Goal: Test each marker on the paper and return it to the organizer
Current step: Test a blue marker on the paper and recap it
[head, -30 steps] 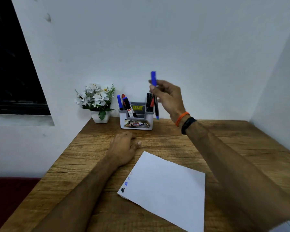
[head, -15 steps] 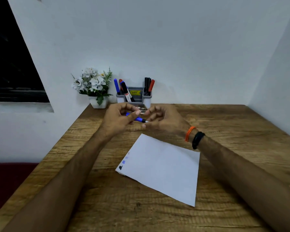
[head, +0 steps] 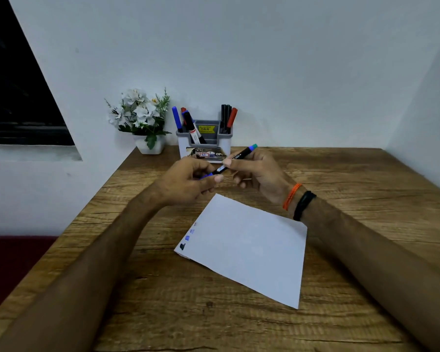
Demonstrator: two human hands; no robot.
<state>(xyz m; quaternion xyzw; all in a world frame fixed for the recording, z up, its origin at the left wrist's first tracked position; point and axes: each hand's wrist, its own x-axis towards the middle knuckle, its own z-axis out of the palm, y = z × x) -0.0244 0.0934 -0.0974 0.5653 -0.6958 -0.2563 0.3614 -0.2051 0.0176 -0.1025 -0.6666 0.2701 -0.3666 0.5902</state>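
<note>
Standing at the table's (head: 366, 174) back edge, flowers (head: 140, 115), organizer (head: 204, 141) with yellow price label reading 49.00, marker (head: 226, 166) held above paper (head: 252, 247), blue end pinched by left hand (head: 186, 182), black barrel gripped by right hand (head: 259, 171), barrel lettering unreadable

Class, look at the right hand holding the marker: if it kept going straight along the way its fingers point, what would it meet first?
The right hand points leftward at the left hand, which pinches the same marker. It would probably meet that hand first; depth looks similar.
</note>
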